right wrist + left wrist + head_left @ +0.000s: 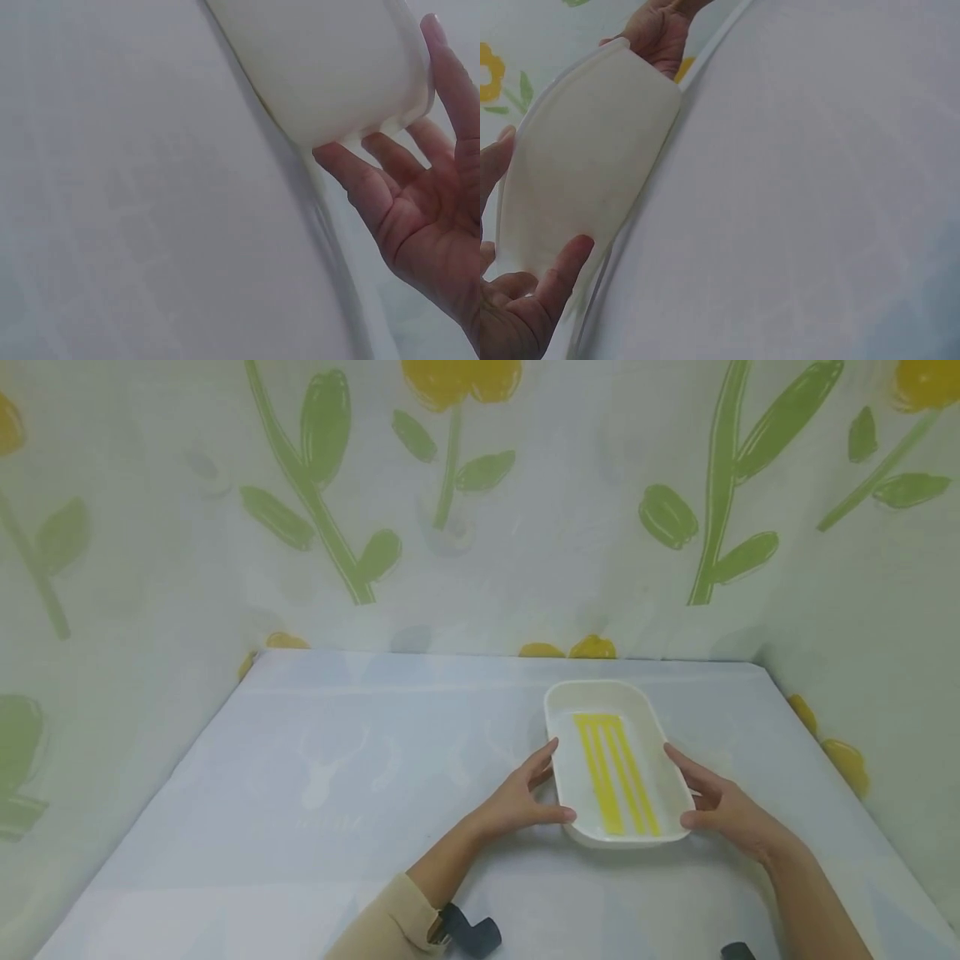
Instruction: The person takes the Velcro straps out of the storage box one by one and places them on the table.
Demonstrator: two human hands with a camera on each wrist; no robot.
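Observation:
A white rectangular tray (558,697) with rounded corners and a raised rim sits right of centre, overlapping the table in the head view. Yellow stripes (600,777) run lengthwise along its floor and meet at the far end. My left hand (517,802) holds the tray's left side, thumb at the near left corner and fingers spread along the wall. On the opposite side, my right hand (727,810) grips the wall with its thumb near the front right corner. The wrist views show the tray's plain outer wall (592,142), with fingertips against it.
A pale table (262,793) with faint printed figures spreads beneath the hands. Fabric walls (562,568) with green leaves and yellow flowers enclose it at the back and both sides. A dark wrist device (476,935) is worn at the left sleeve.

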